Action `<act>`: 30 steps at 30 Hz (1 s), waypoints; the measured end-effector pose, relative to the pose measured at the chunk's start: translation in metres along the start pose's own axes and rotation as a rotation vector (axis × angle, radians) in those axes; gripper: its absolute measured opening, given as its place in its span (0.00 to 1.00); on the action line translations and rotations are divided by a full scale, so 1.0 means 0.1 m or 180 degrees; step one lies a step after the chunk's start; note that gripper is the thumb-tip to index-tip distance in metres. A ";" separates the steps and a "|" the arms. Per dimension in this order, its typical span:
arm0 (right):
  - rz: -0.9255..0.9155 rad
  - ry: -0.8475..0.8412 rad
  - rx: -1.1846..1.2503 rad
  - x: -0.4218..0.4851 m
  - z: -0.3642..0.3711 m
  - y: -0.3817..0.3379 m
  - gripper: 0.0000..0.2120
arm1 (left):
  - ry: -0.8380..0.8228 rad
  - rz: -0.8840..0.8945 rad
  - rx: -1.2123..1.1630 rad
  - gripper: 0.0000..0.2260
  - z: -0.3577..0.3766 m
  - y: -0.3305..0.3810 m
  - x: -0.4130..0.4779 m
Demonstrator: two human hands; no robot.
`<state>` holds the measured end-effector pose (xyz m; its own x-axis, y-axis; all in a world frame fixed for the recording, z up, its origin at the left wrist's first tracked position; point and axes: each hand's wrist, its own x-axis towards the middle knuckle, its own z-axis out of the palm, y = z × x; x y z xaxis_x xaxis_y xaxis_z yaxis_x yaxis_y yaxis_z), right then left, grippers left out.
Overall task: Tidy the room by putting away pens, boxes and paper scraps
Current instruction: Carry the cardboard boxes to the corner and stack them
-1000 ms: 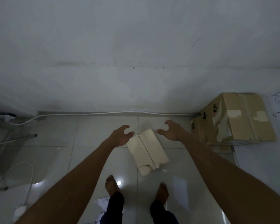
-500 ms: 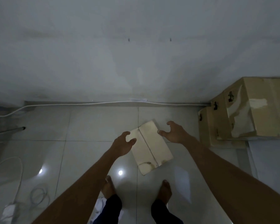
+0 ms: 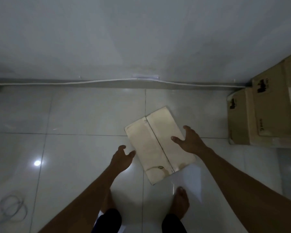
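On the tiled floor (image 3: 74, 148), just ahead of the bare feet, a flat cardboard box (image 3: 158, 145) lies askew. The 2 hands flank it, left hand (image 3: 122, 158) and right hand (image 3: 189, 142), each grip spread wide and empty, apparently to clasp opposite edges.

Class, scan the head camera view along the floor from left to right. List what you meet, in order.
Coiled white cable → left hand → flat pale box → right hand → stacked brown cardboard boxes.
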<state>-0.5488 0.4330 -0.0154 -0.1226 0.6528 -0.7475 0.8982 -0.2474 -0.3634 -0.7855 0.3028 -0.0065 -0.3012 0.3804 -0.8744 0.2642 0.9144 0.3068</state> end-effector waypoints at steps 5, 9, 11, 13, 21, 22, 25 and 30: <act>0.0097 0.0198 0.0008 0.49 0.25 0.24 0.47 | -0.0138 -0.0151 -0.0385 0.33 0.39 -0.11 0.53; 0.0196 0.0328 -0.0005 0.78 0.42 0.37 0.48 | -0.0143 -0.0287 -0.0527 0.36 0.62 -0.19 0.79; 0.0267 0.0288 0.0097 0.88 0.50 0.42 0.48 | -0.0186 -0.0338 -0.0731 0.35 0.70 -0.24 0.90; 0.0347 0.0218 0.0263 0.94 0.61 0.46 0.48 | -0.0255 -0.0282 -0.1079 0.33 0.74 -0.28 0.99; 0.0563 0.0445 0.0242 0.95 0.97 0.37 0.47 | -0.0065 0.0061 -0.1291 0.26 0.58 -0.34 1.18; 0.0544 0.0400 0.0308 0.94 1.01 0.34 0.46 | 0.0061 0.0161 -0.1265 0.25 0.53 -0.35 1.20; 0.0408 0.0311 0.0595 0.89 1.15 0.24 0.44 | 0.0352 0.0381 -0.1159 0.25 0.30 -0.33 1.28; 0.0305 0.0247 0.1173 0.89 1.36 0.11 0.41 | 0.0553 0.0421 -0.0907 0.23 -0.02 -0.37 1.51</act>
<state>-0.6077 0.3909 -0.1614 -0.0007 0.6629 -0.7487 0.6903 -0.5414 -0.4800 -0.8422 0.3269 -0.1495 -0.4392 0.4935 -0.7507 0.0527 0.8484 0.5268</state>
